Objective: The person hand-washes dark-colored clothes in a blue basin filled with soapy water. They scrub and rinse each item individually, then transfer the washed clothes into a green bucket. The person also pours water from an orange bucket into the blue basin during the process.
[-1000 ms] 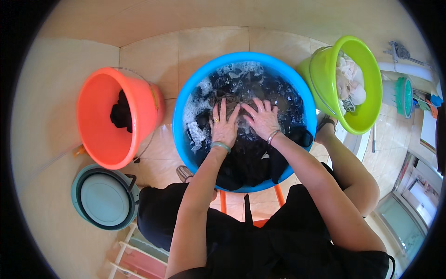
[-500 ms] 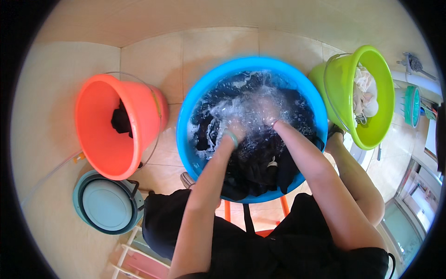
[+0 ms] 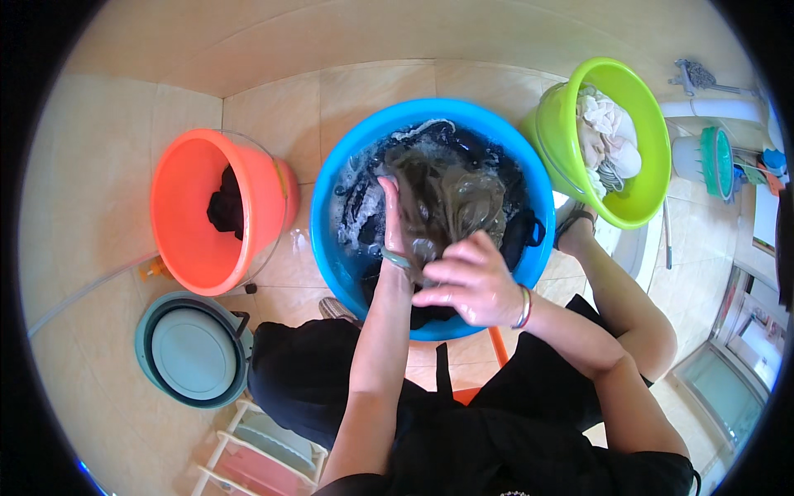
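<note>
A blue basin [image 3: 331, 248] of soapy water and dark laundry sits on the tiled floor in front of me. A wet grey-brown garment [image 3: 447, 194] is lifted out of the water. My left hand [image 3: 390, 215] lies flat along its left side, fingers pointing away. My right hand [image 3: 467, 281], with a bracelet at the wrist, grips its near end over the basin's front rim. Dark clothes [image 3: 513, 231] stay in the water to the right.
An orange bucket [image 3: 186, 248] with a dark garment stands to the left. A green basin [image 3: 637, 190] with pale clothes is at the right. A teal collapsible tub [image 3: 194, 351] lies at lower left. A small rack [image 3: 256, 450] is beside my knee. My sandalled foot [image 3: 575, 227] is right of the blue basin.
My hands were pressing dark laundry down in the suds. They have now pulled a grey-brown garment up out of the water, and my right hand has drawn back toward me.
</note>
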`<state>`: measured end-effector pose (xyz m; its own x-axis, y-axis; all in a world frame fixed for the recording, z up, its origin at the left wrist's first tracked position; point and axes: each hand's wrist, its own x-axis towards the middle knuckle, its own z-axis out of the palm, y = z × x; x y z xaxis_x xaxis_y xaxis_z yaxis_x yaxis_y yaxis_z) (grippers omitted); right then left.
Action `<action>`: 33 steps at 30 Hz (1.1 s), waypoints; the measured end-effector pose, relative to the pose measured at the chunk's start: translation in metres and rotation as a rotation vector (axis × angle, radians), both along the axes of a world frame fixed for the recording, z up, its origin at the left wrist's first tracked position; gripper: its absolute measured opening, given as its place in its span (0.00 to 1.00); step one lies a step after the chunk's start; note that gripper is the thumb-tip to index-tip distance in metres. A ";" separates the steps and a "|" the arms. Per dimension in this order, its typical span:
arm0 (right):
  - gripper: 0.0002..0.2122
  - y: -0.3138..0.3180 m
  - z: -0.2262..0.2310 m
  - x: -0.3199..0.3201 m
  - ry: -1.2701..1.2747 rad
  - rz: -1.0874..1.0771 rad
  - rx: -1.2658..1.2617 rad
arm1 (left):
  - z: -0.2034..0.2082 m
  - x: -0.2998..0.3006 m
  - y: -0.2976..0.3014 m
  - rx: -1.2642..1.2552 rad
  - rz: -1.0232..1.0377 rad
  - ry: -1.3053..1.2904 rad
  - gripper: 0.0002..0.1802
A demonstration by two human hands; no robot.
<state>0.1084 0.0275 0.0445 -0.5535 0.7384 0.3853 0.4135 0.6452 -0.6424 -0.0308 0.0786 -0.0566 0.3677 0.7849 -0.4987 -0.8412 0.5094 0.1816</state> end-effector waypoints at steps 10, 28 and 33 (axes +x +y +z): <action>0.24 -0.024 -0.016 -0.035 0.035 -0.245 0.070 | 0.006 -0.004 -0.034 -0.039 -0.040 -0.081 0.31; 0.07 0.048 -0.122 0.001 0.173 -0.656 -0.449 | -0.009 0.020 -0.020 -0.233 0.158 0.793 0.17; 0.09 0.071 -0.137 0.021 -0.086 -0.878 -0.485 | -0.026 0.009 -0.035 -0.358 0.215 0.806 0.24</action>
<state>0.1290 0.0984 -0.0925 0.2504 0.9648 -0.0805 0.6744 -0.2335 -0.7005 -0.0216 0.0439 -0.0829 -0.3352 0.5451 -0.7685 -0.6113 0.4948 0.6176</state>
